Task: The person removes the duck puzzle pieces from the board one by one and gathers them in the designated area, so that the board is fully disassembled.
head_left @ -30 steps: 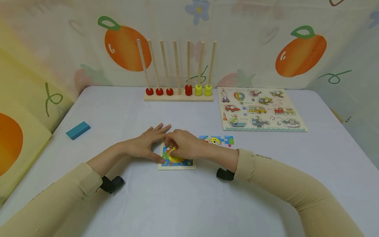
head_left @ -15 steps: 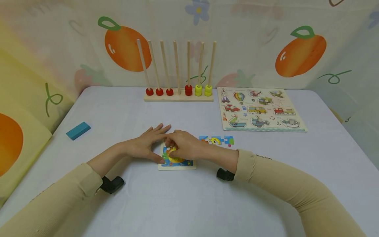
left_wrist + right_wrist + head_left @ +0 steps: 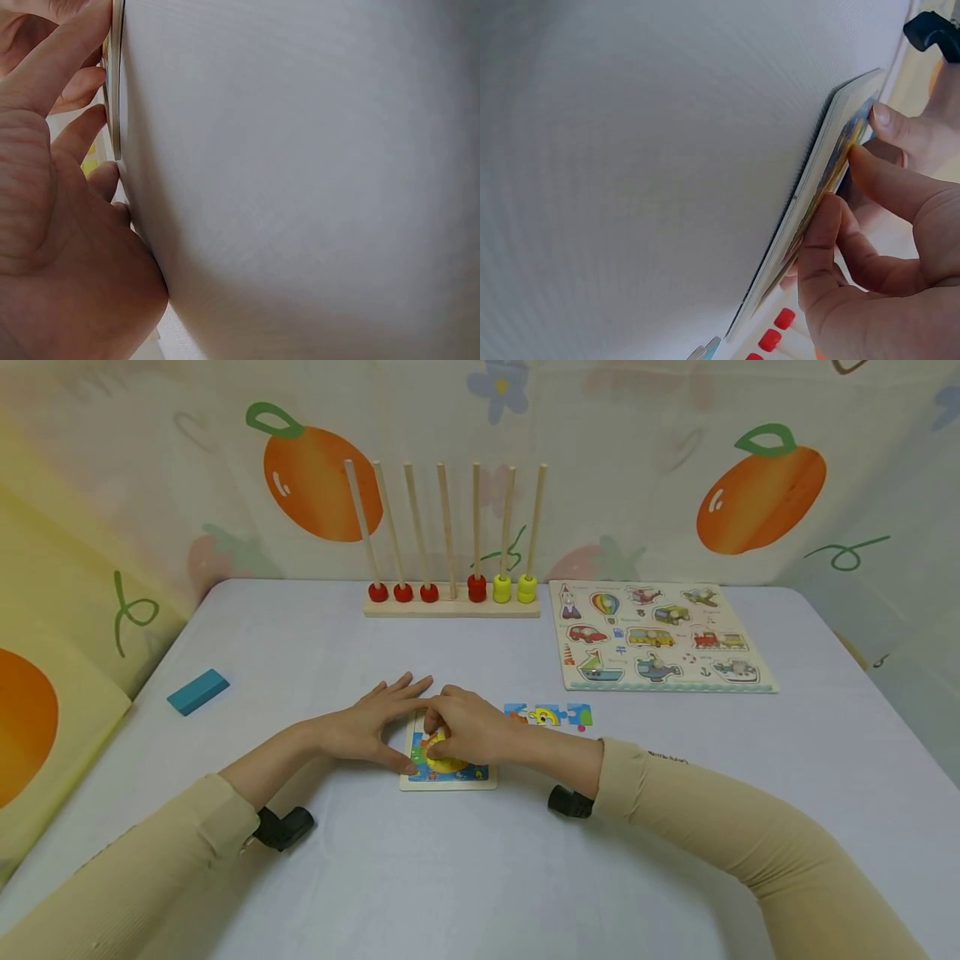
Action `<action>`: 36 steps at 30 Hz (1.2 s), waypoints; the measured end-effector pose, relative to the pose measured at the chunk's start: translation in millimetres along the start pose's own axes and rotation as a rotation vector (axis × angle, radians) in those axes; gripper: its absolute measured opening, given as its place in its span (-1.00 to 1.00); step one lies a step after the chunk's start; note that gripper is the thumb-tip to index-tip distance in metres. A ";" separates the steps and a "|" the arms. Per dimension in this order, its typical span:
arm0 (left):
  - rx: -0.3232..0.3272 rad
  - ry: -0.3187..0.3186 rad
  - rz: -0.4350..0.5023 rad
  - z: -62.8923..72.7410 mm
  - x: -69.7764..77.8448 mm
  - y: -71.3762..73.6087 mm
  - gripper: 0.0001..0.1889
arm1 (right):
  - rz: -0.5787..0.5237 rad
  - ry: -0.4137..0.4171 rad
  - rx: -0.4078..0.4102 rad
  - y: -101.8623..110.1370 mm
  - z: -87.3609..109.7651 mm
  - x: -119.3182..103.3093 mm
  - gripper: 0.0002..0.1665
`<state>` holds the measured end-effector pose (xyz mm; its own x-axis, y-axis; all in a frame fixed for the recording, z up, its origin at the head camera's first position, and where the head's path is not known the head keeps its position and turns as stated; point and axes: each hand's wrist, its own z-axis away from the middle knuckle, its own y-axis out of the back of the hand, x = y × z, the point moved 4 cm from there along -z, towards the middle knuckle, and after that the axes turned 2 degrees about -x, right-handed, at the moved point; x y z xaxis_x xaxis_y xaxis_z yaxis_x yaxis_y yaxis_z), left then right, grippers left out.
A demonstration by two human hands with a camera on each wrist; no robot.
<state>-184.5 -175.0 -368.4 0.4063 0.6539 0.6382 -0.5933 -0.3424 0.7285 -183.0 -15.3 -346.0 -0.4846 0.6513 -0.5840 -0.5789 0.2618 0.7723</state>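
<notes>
A small picture puzzle tray [image 3: 450, 785] with a pale wooden border lies flat on the table. My left hand [image 3: 375, 720], fingers spread, rests along its left side, the thumb at the lower left corner. My right hand [image 3: 474, 725] reaches over it with curled fingers; thumb and index finger hold a yellow puzzle piece [image 3: 452, 766] in the picture. In the right wrist view, both fingertips touch the picture inside the tray border [image 3: 835, 120]. Much of the picture's upper part is hidden by my hands. Several loose puzzle pieces [image 3: 549, 716] lie beyond my right wrist.
A counting frame [image 3: 453, 609] with upright rods and red and yellow beads stands at the back. Right of it lies a vehicle puzzle board [image 3: 663, 652]. A blue block [image 3: 198, 692] is at far left. A printed cloth [image 3: 622, 460] hangs behind the table.
The fingers of my right hand shift very slightly over the puzzle. My left hand, the tray and the loose pieces stay in place.
</notes>
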 end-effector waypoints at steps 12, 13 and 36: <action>0.000 -0.002 -0.005 -1.0 -2.4 -1.5 -0.03 | -0.012 -0.013 -0.005 -0.9 0.6 0.1 -0.76; 0.000 -0.001 -0.005 -1.0 -2.4 -1.6 -0.03 | -0.012 -0.013 -0.005 -1.0 0.6 0.0 -0.75; -0.005 -0.006 0.007 0.5 1.3 1.3 0.00 | -0.015 0.061 0.016 0.0 -1.2 -1.9 -0.72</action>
<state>-184.4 -175.0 -366.4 0.4063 0.6474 0.6448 -0.5994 -0.3437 0.7229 -182.9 -17.4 -345.2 -0.5153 0.6025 -0.6094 -0.5764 0.2826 0.7668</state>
